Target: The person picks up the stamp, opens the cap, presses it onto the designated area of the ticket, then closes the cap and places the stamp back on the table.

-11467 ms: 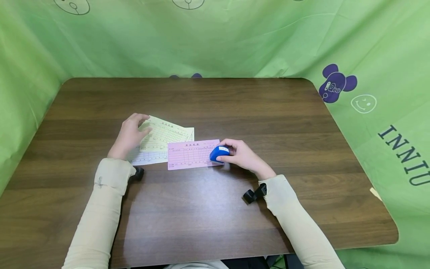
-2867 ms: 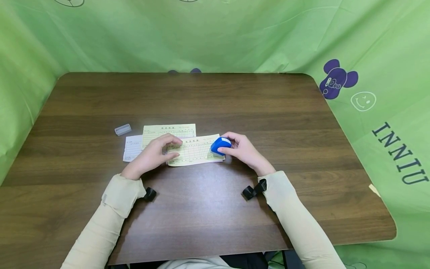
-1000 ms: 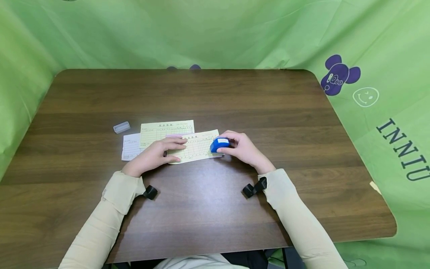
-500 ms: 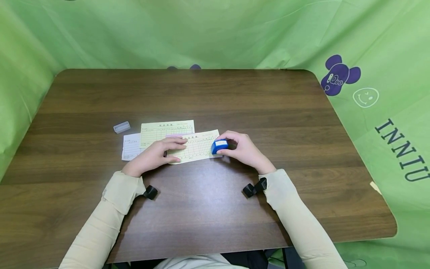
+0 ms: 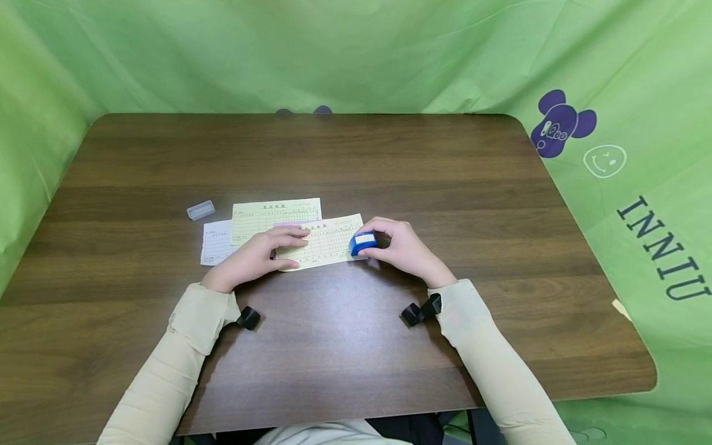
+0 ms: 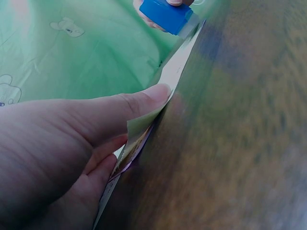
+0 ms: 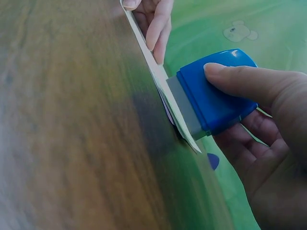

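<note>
In the head view, my right hand (image 5: 403,247) grips a blue self-inking stamp (image 5: 363,243) between thumb and fingers. The stamp's grey base (image 7: 184,108) stands on the right end of a pale yellow form slip (image 5: 328,244) in the right wrist view. My left hand (image 5: 256,256) rests on the left part of that slip with fingers spread and fairly straight. The thumb (image 6: 156,93) presses the paper, whose left edge curls up over a purple sheet (image 6: 141,146). Another yellow slip (image 5: 256,213) and a white slip (image 5: 216,242) lie behind and to the left.
A small clear plastic cap (image 5: 201,210) lies beyond the white slip. The brown wooden table (image 5: 389,161) reaches to a green curtain (image 5: 356,55) at the back and sides. A black wrist camera (image 5: 248,318) sits by the left cuff, another wrist camera (image 5: 413,314) by the right.
Earlier a pink slip lay under the stamp; now a yellow slip covers its place. My left hand moved right from the back pile, exposing the cap. Lately the stamp tilted slightly in my right hand.
</note>
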A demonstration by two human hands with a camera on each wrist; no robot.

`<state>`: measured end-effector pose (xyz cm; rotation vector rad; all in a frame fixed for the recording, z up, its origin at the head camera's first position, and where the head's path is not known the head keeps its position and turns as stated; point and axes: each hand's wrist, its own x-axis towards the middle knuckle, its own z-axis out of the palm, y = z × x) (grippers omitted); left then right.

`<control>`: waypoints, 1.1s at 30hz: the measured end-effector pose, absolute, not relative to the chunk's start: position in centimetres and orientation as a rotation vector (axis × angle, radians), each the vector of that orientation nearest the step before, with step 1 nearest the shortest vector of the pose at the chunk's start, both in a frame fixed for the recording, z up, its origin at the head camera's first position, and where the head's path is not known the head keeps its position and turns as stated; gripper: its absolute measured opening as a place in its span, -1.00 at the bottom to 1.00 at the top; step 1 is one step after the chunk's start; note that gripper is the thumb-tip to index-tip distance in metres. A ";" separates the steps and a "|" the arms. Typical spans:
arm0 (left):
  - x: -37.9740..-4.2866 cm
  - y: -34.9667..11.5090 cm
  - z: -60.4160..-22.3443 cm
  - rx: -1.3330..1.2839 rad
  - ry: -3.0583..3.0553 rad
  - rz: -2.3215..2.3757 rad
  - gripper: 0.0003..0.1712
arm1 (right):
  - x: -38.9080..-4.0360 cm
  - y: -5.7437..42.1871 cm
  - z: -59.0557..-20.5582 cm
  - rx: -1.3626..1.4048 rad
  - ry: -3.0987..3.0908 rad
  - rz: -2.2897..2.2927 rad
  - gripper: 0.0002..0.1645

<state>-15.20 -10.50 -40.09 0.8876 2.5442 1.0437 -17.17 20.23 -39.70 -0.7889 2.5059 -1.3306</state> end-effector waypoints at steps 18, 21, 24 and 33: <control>-15.2 -10.6 -40.2 0.902 2.546 1.058 -0.47 | -17.1 19.9 -39.8 -0.812 2.530 -1.299 -0.70; -15.2 -10.6 -40.2 0.898 2.547 1.049 -0.46 | -17.1 19.9 -39.8 -0.812 2.531 -1.291 -0.70; -15.2 -10.6 -40.2 0.892 2.546 1.042 -0.46 | -17.1 19.8 -39.8 -0.806 2.532 -1.283 -0.70; -15.3 -10.6 -40.3 0.902 2.545 1.048 -0.47 | -17.1 19.9 -40.0 -0.822 2.537 -1.283 -0.71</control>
